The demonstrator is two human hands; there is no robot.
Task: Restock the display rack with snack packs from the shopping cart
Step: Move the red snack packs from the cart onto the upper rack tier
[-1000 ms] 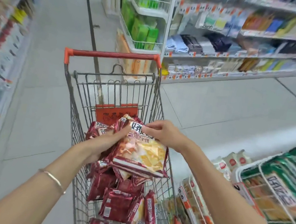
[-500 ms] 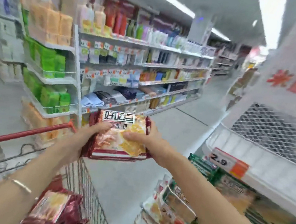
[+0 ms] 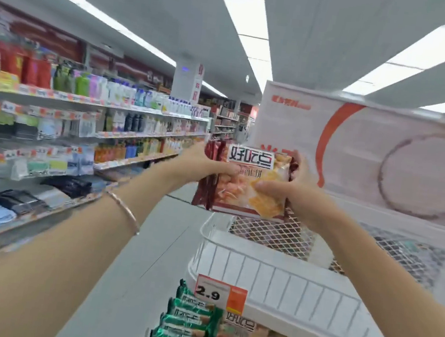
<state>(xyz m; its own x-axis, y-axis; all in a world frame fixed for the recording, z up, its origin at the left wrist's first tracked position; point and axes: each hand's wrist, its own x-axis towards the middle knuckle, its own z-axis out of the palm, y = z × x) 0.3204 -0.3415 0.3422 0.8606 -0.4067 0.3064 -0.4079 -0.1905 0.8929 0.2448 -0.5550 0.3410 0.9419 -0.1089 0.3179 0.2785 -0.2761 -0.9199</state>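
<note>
Both hands, left hand (image 3: 205, 163) and right hand (image 3: 289, 188), pinch a stack of snack packs (image 3: 245, 182) by its sides, keeping it squared above the back edge of the rack's white top basket (image 3: 272, 276), apparently ready to drop in.

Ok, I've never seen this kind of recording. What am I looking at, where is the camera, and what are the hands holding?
No robot here: a person wears a wide-angle camera on the head, so the one picture shows roughly what they see. The left hand and right hand grip a bundle of red snack packs by its sides, above the display rack's white wire basket. A price tag reading 2.9 sits on its front, green packs lie below, and store shelves run along the left.
</note>
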